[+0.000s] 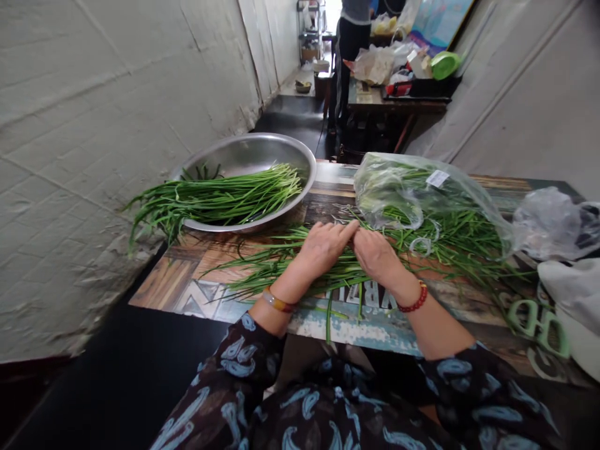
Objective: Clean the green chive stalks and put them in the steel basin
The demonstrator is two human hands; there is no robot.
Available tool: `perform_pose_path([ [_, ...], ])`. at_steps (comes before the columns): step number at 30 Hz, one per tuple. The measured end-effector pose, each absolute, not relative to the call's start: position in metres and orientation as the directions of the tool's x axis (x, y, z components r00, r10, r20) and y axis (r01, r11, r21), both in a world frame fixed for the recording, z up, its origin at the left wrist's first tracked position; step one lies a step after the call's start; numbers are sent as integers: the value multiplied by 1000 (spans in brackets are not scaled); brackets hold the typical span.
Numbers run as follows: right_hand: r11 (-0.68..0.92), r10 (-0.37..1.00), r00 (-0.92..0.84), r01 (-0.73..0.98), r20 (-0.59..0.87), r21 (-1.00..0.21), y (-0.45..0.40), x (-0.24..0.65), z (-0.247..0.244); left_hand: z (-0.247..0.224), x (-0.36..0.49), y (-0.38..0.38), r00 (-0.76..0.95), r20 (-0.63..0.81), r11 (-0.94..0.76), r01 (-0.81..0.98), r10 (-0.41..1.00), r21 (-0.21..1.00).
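Observation:
Long green stalks (262, 265) lie across the patterned table, under and around both hands. My left hand (324, 245), with a yellowish bangle at the wrist, rests on them with its fingers bent and pressed together. Beside it, touching near the fingertips, is my right hand (374, 253), wearing a red bead bracelet, its fingers curled. What either hand pinches is hidden. A steel basin (244, 150) at the upper left holds a bunch of similar stalks (234, 197) whose leafy ends hang over its rim. More stalks fill a clear plastic bag (435, 181) to the right.
Green-handled scissors (539, 325) lie at the table's right, near a white cloth item (576, 294) and a crumpled plastic bag (546, 222). A wall runs along the left. Behind, a person (349, 56) stands by a cluttered table (398, 103).

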State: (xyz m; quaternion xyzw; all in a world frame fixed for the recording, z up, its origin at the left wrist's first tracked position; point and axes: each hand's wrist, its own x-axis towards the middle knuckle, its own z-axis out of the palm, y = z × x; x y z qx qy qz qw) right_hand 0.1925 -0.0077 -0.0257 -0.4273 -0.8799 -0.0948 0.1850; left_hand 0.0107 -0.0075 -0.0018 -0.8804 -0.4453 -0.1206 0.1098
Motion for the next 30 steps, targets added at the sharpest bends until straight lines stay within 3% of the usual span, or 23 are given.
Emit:
perform_pose_path([
  [4,570,748,-487,819,451,-60,3,211,-20,10,-6,0,441,276,-431,897,854,-101],
  [10,566,742,-447,817,500,-108,10,218,-18,31,-45,-10,322,161,-280,930,933,-238],
  [16,483,786,-269,830,557,-280,22,229,-19,19,-83,-30,138,161,-122,987,977,-103],
  [19,446,792,-138,796,595,-410,31,236,-19,10,-94,-40,119,172,-103,990,978,-96],
  [22,449,800,-71,730,596,-515,35,235,-21,12,-96,-53,113,285,-114,993,952,-11],
  [26,528,791,-92,601,604,-600,29,222,-18,39,-76,-75,-16,646,-165,962,763,218],
  [28,563,794,-123,517,595,-645,24,214,-15,57,-56,-86,5,759,-225,956,651,187],
  [30,566,812,-146,429,564,-704,20,209,-11,70,-33,-93,157,782,-314,948,603,51],
])
